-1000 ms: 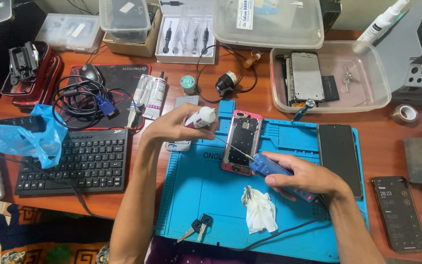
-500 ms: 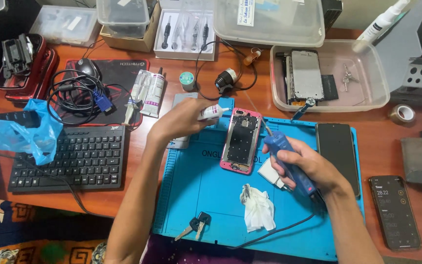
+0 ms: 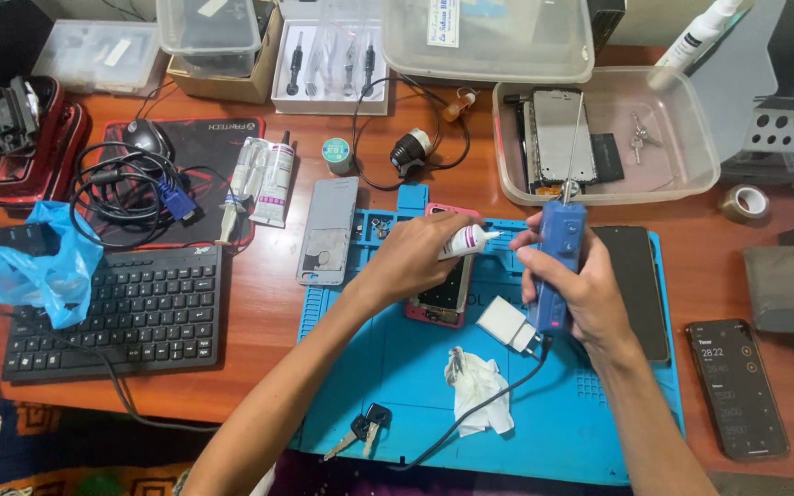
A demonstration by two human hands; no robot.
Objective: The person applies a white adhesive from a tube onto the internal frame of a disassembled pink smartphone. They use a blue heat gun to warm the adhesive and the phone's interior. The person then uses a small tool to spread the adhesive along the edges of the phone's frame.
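Head view: white tube (image 3: 467,242) in left hand (image 3: 415,259)

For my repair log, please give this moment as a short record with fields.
Surface: blue rubber work mat on brown wooden table
Left hand: holds small white squeeze tube over pink-framed opened phone
Right hand: grips blue corded pen-shaped tool, thin tip pointing away
Nearby: white plug adapter, crumpled white cloth, black keyboard

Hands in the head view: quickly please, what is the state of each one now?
Left hand: closed on a small white bottle, above the pink phone.
Right hand: closed on a blue tool with a cable.
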